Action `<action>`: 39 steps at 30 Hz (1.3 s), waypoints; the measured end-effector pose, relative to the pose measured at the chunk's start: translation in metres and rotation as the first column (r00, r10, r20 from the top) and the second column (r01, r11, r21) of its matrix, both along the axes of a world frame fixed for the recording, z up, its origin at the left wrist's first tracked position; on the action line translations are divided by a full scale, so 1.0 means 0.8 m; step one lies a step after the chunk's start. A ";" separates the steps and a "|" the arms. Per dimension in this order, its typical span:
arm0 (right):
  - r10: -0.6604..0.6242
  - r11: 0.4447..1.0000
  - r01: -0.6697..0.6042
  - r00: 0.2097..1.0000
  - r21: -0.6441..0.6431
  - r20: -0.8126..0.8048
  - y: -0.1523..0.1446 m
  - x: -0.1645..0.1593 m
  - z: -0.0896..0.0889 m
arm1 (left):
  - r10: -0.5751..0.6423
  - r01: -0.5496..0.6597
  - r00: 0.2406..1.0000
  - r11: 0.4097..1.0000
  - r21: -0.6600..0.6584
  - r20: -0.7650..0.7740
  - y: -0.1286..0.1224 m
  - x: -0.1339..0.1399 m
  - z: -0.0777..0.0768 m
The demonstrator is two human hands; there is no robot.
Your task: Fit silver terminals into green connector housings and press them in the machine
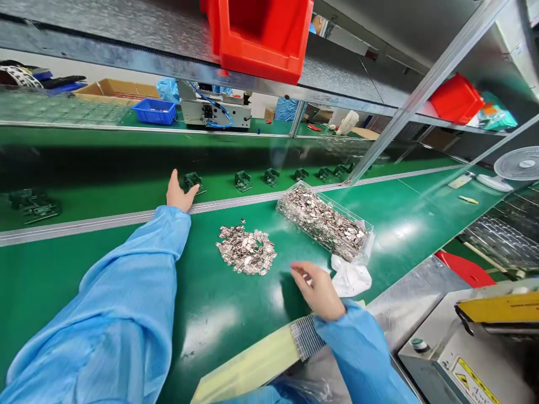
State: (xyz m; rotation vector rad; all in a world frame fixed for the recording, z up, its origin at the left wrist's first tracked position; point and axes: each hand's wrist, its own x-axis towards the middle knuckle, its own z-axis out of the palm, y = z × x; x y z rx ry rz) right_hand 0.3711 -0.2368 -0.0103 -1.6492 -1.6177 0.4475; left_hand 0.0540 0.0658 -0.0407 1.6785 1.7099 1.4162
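Observation:
My left hand [180,193] reaches over the green belt at the back, thumb and fingers spread apart. Just to its right, by the thumb, stands a small dark green circuit board assembly [193,180]; nothing shows in the hand's grasp. Over the green worktop [202,297], my right hand [318,289] is curled, thumb and fingertips drawn together. Anything between those tips is too small to make out. Left of it lies a loose pile of small silvery metal parts [247,251]. Behind it a clear tray [324,221] is heaped with similar parts.
More board assemblies [242,180] sit along the belt. A crumpled white cloth or bag [350,278] lies by the tray. Nearest me is a pale yellow strip [252,359] with a ridged end. A red bin [261,39] hangs overhead; a machine [458,348] stands at right.

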 end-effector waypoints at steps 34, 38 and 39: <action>0.047 0.999 -0.053 0.931 -0.006 -0.362 -0.004 -0.017 0.011 | 0.112 -0.159 0.958 0.973 -0.166 -0.264 -0.282 -0.073 -0.005; -0.012 0.999 -0.008 0.899 -0.044 -0.437 -0.029 -0.022 0.019 | -0.085 0.021 0.965 0.968 -0.250 -0.249 -0.316 -0.051 -0.004; -0.037 0.997 0.000 0.876 -0.077 -0.481 -0.034 -0.022 0.019 | -0.149 0.080 0.956 0.962 -0.263 -0.253 -0.316 -0.050 -0.004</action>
